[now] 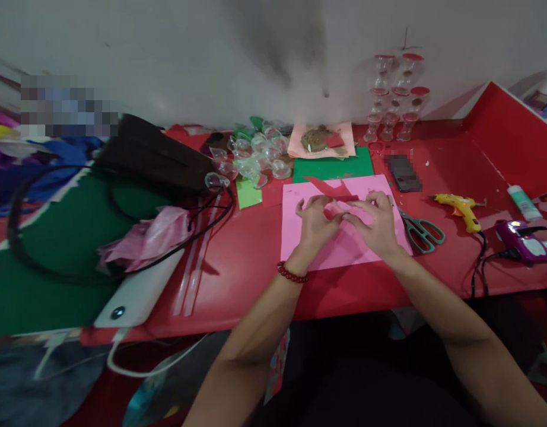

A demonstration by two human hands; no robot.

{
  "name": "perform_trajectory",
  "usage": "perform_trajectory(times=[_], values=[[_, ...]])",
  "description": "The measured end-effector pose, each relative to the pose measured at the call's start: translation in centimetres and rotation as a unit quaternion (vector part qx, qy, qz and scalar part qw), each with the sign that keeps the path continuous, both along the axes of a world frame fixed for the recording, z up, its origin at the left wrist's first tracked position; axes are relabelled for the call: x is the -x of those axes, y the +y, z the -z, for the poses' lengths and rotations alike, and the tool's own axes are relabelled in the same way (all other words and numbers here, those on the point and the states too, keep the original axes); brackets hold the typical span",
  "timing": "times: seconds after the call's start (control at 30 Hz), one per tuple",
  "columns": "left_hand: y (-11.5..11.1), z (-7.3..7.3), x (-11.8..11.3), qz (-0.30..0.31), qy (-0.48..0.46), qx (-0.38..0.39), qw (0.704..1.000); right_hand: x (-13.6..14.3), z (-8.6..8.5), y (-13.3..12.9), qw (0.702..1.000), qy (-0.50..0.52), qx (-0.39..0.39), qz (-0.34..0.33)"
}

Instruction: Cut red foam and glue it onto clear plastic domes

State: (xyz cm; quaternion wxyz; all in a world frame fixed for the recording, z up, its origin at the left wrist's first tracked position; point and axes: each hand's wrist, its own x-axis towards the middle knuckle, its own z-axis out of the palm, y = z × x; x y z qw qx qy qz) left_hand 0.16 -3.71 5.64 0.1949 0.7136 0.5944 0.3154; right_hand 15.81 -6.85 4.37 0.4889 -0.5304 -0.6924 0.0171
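Over a pink sheet [344,255] my left hand [318,220] and my right hand [375,222] meet, thumbs close together. Both hands have curled fingers closed around a small reddish piece [330,210], mostly hidden by the fingers; its exact kind cannot be made out. Just behind the fingers lies a strip of red paper [323,187] on the sheet. Scissors with green handles [422,233] lie close to the right hand, blades partly hidden. A red bead bracelet [292,273] circles the left wrist.
Clear plastic cups [260,151] cluster behind left; stacked hourglass shapes with red caps [391,98] stand by the wall. A brown mound on paper [318,139], phone [403,172], yellow glue gun [460,207], glue bottle [524,201] and purple power socket [525,242] sit around. A black bag [149,154] stands left.
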Motion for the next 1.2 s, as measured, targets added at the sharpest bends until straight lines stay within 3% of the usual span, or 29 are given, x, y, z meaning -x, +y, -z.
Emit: perform_trajectory(times=[0.23, 0.5, 0.7, 0.93, 1.2], values=[[-0.6, -0.2, -0.4, 0.062, 0.019, 0.003, 0.998, -0.3, 0.0, 0.3, 0.999, 0.002, 0.05, -0.021], [-1.1, -0.5, -0.4, 0.068, 0.015, -0.017, 0.997, 0.6, 0.3, -0.3, 0.998, -0.035, 0.039, 0.025], [-1.5, -0.7, -0.8, 0.097, 0.027, -0.008, 0.995, 0.6, 0.2, -0.2, 0.997, -0.055, 0.049, 0.023], [-0.8, -0.6, -0.4, 0.063, 0.015, 0.012, 0.998, -0.4, -0.9, -0.3, 0.998, -0.037, 0.053, -0.007], [-0.9, -0.7, -0.2, 0.075, 0.013, -0.001, 0.997, -0.3, -0.4, -0.1, 0.998, -0.05, 0.024, -0.015]])
